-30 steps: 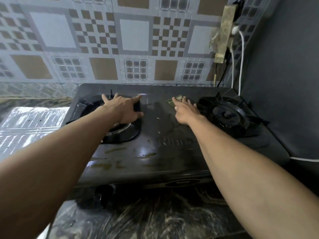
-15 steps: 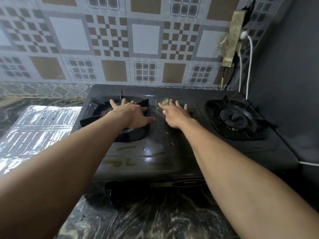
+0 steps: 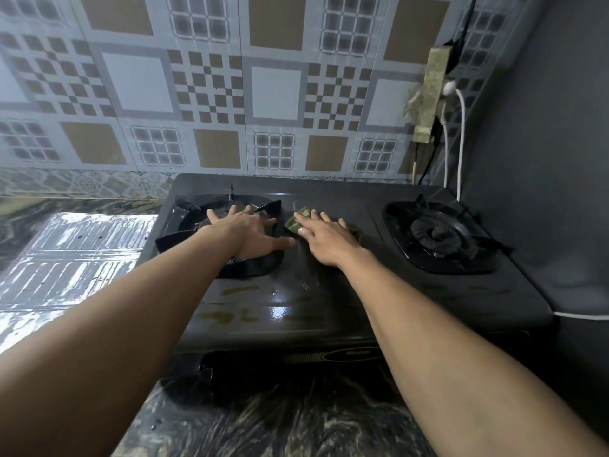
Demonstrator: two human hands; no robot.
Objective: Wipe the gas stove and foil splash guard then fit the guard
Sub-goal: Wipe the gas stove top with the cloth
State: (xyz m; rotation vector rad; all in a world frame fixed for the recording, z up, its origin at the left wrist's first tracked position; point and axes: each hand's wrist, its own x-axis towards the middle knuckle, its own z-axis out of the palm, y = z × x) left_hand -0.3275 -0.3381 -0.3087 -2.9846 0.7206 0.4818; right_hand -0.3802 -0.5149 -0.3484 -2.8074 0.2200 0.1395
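A black two-burner gas stove (image 3: pixel 329 301) stands on the dark marbled counter, its top wet and streaked with brownish smears near the front. My left hand (image 3: pixel 245 230) lies flat with spread fingers on the left burner's pan support (image 3: pixel 184 240). My right hand (image 3: pixel 324 237) presses a green scouring pad (image 3: pixel 295 221) flat onto the stove top between the two burners; most of the pad is hidden under the palm. The foil splash guard (image 3: pixel 69 258) lies flat on the counter to the left of the stove.
The right burner (image 3: pixel 438 234) with its pan support sits uncovered. A patterned tile wall runs behind the stove. At the back right a power strip (image 3: pixel 431 94) hangs with a white cable (image 3: pixel 461 133) running down. A grey wall closes the right side.
My right hand slid the pad leftward across the stove top, from near the right burner to beside the left burner. My left hand stayed on the left pan support.
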